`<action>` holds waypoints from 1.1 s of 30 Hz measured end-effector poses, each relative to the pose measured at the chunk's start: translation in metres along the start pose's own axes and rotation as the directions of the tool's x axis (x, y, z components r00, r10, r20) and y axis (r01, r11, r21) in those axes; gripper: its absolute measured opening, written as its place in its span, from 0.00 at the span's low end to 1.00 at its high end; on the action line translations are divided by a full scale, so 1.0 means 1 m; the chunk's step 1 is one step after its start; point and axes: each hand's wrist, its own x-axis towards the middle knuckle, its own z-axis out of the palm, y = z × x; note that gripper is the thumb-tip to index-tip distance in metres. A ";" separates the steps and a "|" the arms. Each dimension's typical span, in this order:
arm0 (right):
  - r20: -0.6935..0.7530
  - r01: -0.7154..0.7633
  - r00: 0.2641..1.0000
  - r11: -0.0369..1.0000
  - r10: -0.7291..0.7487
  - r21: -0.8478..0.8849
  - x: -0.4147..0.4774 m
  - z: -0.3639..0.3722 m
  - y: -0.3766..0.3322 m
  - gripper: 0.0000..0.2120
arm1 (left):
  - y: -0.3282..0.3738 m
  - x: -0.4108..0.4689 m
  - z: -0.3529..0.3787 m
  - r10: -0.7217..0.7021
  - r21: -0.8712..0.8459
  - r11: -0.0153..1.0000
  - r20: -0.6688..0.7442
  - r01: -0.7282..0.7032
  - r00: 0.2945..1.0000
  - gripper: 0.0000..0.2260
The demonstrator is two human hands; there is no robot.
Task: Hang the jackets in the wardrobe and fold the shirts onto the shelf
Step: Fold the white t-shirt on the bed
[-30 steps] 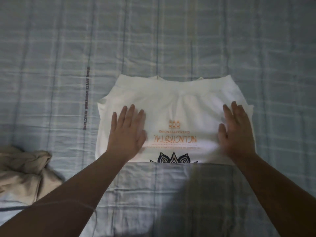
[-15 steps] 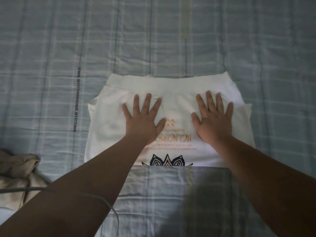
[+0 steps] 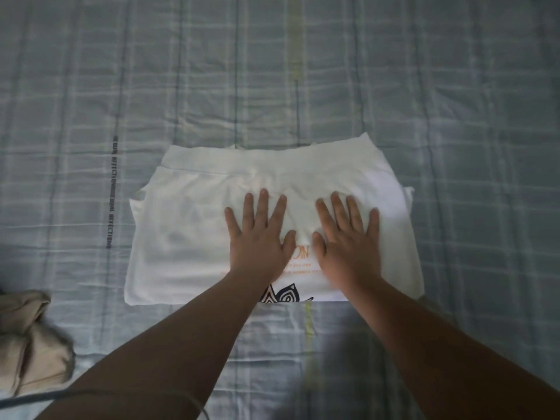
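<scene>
A white shirt (image 3: 188, 237) lies folded into a wide rectangle on the bed, with orange lettering and a dark printed pattern near its front edge. My left hand (image 3: 257, 237) presses flat on the shirt's middle, fingers spread. My right hand (image 3: 348, 241) lies flat just beside it, thumbs almost touching. Neither hand grips the cloth.
The bed is covered by a pale blue checked sheet (image 3: 303, 71) with a line of dark lettering (image 3: 112, 192) left of the shirt. A crumpled beige garment (image 3: 27, 338) lies at the front left edge. A thin cable (image 3: 91, 394) crosses the lower left.
Both hands slid inward over the shirt from its outer sides to its middle, staying flat. They now lie next to each other.
</scene>
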 end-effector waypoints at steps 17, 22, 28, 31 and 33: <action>0.251 -0.560 0.808 0.563 0.533 0.608 -0.108 -0.026 0.098 0.16 | 0.186 0.055 -0.063 0.180 -0.446 0.881 0.006 -0.158 0.984 0.14; 0.383 -0.620 0.753 0.385 0.534 0.683 -0.108 -0.039 0.097 0.16 | 0.221 0.070 -0.062 -0.039 -0.382 0.920 0.129 0.086 0.991 0.23; 0.493 -0.688 0.716 0.380 0.494 0.619 -0.102 -0.043 0.102 0.19 | 0.237 0.086 -0.061 -0.124 -0.259 0.952 0.160 0.162 0.979 0.26; 0.540 -0.708 0.697 0.328 0.472 0.626 -0.097 -0.045 0.100 0.21 | 0.237 0.085 -0.061 -0.082 -0.290 0.950 0.141 0.120 0.987 0.16; 0.560 -0.713 0.690 0.298 0.458 0.635 -0.093 -0.045 0.097 0.20 | 0.230 0.083 -0.062 -0.057 -0.353 0.930 0.135 0.101 0.989 0.12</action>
